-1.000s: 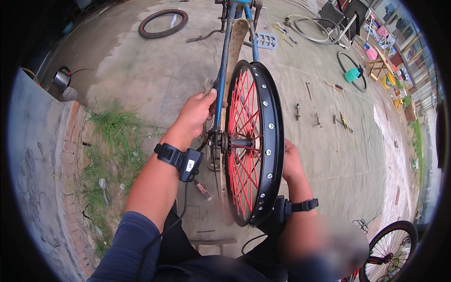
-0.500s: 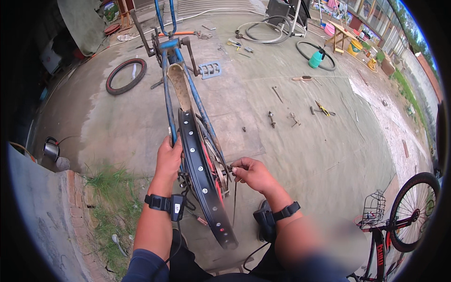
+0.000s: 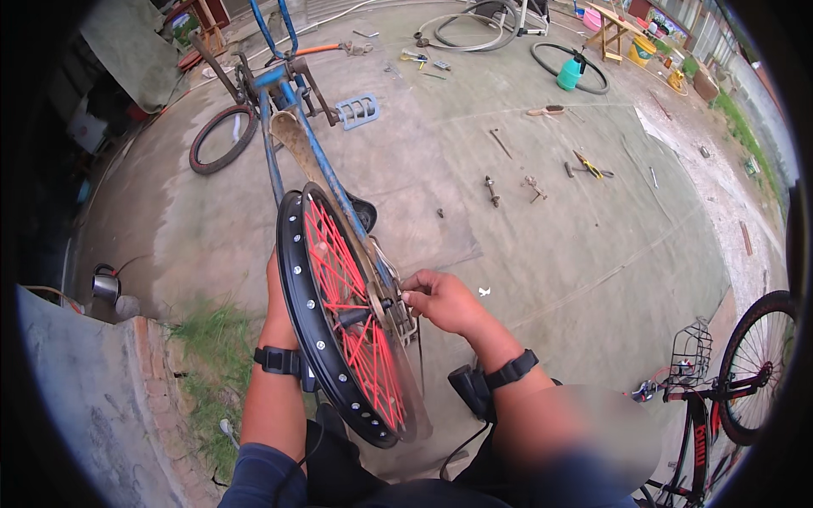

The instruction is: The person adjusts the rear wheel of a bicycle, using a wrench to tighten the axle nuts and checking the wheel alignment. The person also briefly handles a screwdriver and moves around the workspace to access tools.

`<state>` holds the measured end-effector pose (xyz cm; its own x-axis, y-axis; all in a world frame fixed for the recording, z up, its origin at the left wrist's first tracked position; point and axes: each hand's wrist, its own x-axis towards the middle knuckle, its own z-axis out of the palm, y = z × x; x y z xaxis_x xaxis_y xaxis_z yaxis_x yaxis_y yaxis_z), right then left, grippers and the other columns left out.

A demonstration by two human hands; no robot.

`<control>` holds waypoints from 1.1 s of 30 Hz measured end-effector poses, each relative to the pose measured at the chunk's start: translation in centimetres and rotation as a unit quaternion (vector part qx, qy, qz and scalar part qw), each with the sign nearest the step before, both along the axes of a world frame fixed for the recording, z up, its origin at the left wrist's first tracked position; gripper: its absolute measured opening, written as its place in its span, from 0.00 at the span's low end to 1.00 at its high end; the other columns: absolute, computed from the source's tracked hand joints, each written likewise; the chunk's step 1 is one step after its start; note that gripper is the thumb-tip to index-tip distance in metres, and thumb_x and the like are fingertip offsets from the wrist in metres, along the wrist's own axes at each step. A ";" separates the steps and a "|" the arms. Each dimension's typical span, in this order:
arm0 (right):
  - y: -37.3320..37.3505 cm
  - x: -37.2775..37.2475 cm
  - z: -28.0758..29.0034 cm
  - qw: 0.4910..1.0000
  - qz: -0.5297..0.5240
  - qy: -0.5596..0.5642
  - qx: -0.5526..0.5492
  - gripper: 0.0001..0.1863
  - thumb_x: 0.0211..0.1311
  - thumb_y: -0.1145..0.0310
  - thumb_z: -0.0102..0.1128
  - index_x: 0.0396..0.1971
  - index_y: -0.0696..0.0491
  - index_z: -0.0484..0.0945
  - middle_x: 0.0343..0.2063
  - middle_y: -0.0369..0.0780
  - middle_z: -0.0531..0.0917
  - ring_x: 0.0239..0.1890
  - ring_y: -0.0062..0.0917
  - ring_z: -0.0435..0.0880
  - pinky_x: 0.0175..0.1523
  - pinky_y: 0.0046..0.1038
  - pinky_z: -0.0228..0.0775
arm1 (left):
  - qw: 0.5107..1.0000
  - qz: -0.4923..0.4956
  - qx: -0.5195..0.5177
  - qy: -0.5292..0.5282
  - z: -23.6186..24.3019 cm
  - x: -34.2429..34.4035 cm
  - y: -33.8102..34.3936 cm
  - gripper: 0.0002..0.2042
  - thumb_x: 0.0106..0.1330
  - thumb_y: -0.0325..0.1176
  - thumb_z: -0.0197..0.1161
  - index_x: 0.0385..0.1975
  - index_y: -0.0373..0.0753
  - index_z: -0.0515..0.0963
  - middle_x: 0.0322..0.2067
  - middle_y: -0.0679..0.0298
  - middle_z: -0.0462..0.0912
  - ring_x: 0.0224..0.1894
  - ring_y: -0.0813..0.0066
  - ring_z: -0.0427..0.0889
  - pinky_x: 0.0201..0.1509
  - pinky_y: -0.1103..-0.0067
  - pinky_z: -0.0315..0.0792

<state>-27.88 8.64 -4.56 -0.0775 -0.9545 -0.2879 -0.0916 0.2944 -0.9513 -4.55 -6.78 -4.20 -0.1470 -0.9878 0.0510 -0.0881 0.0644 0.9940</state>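
Note:
A bicycle wheel with a bare black rim and red spokes stands tilted before me, against the rear of a blue bicycle frame. My left hand is closed on the wheel's left side, mostly hidden behind the rim; a fingertip shows through the spokes. At the right of the hub, my right hand pinches something small by the rusty frame end; its fingers hide what it is. A thin dark cable hangs below that hand. A brown mudguard sits between the frame tubes.
A tyre lies to the left. Pliers, an axle and a brush lie on the ground sheet at right. Beyond are a green spray bottle and more tyres. Another bicycle is at lower right.
The wheel has turned and tilted, so its red spokes and hub now show. My left hand has moved from the frame tube to behind the rim. My right hand stays by the frame end.

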 end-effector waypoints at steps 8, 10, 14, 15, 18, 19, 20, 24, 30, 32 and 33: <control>0.0 -0.1 0.1 1.000 0.009 -0.007 0.007 0.09 0.69 0.71 0.63 0.43 0.61 0.81 0.32 0.37 0.85 0.32 0.20 0.83 0.41 0.25 0.77 | 1.000 0.007 0.000 0.005 0.3 0.0 0.2 0.10 0.69 0.36 0.67 0.42 0.37 0.78 0.29 0.70 0.80 0.29 0.82 0.76 0.34 0.81 0.74; -0.1 -0.2 -0.1 1.000 0.008 -0.008 0.005 0.09 0.69 0.71 0.63 0.43 0.61 0.81 0.32 0.37 0.85 0.32 0.20 0.83 0.40 0.25 0.77 | 1.000 0.007 0.000 0.006 0.4 -0.1 0.2 0.10 0.69 0.36 0.66 0.42 0.37 0.78 0.29 0.70 0.80 0.29 0.82 0.76 0.34 0.81 0.74; 0.0 -0.1 -0.1 1.000 0.007 -0.013 0.004 0.09 0.69 0.72 0.63 0.43 0.61 0.81 0.32 0.37 0.85 0.31 0.19 0.83 0.40 0.25 0.77 | 1.000 0.007 0.001 0.008 0.4 0.0 0.4 0.10 0.70 0.36 0.66 0.42 0.37 0.78 0.29 0.70 0.80 0.29 0.81 0.76 0.34 0.81 0.75; -0.1 -0.1 -0.1 1.000 0.007 -0.011 0.004 0.09 0.69 0.72 0.63 0.43 0.61 0.81 0.32 0.37 0.85 0.31 0.19 0.83 0.40 0.25 0.77 | 1.000 0.008 0.002 0.008 0.5 0.1 0.5 0.10 0.70 0.36 0.66 0.42 0.37 0.78 0.29 0.70 0.80 0.29 0.81 0.77 0.34 0.81 0.75; 0.0 0.0 -1.1 1.000 -0.012 -0.013 -0.023 0.10 0.66 0.68 0.65 0.41 0.59 0.83 0.26 0.37 0.84 0.27 0.20 0.81 0.35 0.27 0.75 | 1.000 0.007 0.005 0.011 0.4 0.1 0.5 0.10 0.70 0.36 0.65 0.42 0.37 0.78 0.29 0.70 0.80 0.29 0.81 0.77 0.34 0.81 0.75; 0.0 0.1 -1.2 0.999 -0.021 -0.015 -0.036 0.10 0.65 0.66 0.65 0.40 0.57 0.83 0.23 0.37 0.83 0.25 0.20 0.80 0.33 0.28 0.74 | 1.000 0.007 0.005 0.011 0.5 0.1 0.6 0.10 0.70 0.37 0.65 0.42 0.37 0.78 0.29 0.70 0.80 0.29 0.81 0.77 0.34 0.81 0.75; 0.0 0.1 -1.3 0.999 -0.021 -0.016 -0.036 0.10 0.65 0.66 0.66 0.40 0.57 0.83 0.23 0.37 0.83 0.25 0.20 0.80 0.33 0.28 0.74 | 1.000 0.006 0.007 0.013 0.4 0.1 0.6 0.10 0.70 0.37 0.65 0.42 0.37 0.78 0.29 0.70 0.80 0.29 0.81 0.77 0.34 0.81 0.75; 0.0 0.2 -1.3 0.999 -0.021 -0.020 -0.025 0.10 0.65 0.66 0.66 0.39 0.57 0.83 0.23 0.37 0.83 0.25 0.20 0.80 0.33 0.27 0.74 | 1.000 0.008 0.011 0.018 0.6 0.4 0.6 0.10 0.71 0.37 0.64 0.42 0.37 0.78 0.29 0.69 0.80 0.29 0.80 0.77 0.34 0.80 0.75; -0.1 0.1 -0.5 0.999 -0.023 -0.038 -0.010 0.09 0.65 0.67 0.66 0.39 0.57 0.84 0.24 0.36 0.84 0.26 0.19 0.81 0.33 0.27 0.74 | 0.998 0.004 0.032 0.049 0.9 0.7 1.1 0.10 0.71 0.38 0.63 0.41 0.37 0.77 0.29 0.69 0.80 0.29 0.80 0.77 0.34 0.80 0.75; -0.1 -0.2 -0.2 0.999 -0.017 -0.052 0.000 0.09 0.66 0.68 0.65 0.40 0.57 0.84 0.25 0.35 0.84 0.26 0.19 0.81 0.33 0.26 0.74 | 0.997 0.003 0.046 0.066 1.0 0.9 1.3 0.10 0.71 0.38 0.63 0.41 0.37 0.77 0.29 0.69 0.80 0.29 0.80 0.77 0.34 0.80 0.76; -0.2 -0.4 0.0 0.998 -0.010 -0.059 0.003 0.09 0.66 0.69 0.65 0.41 0.57 0.84 0.25 0.35 0.84 0.27 0.19 0.81 0.33 0.26 0.74 | 0.996 0.003 0.052 0.074 1.1 1.0 1.2 0.10 0.71 0.38 0.63 0.41 0.37 0.77 0.29 0.69 0.80 0.29 0.80 0.77 0.34 0.80 0.76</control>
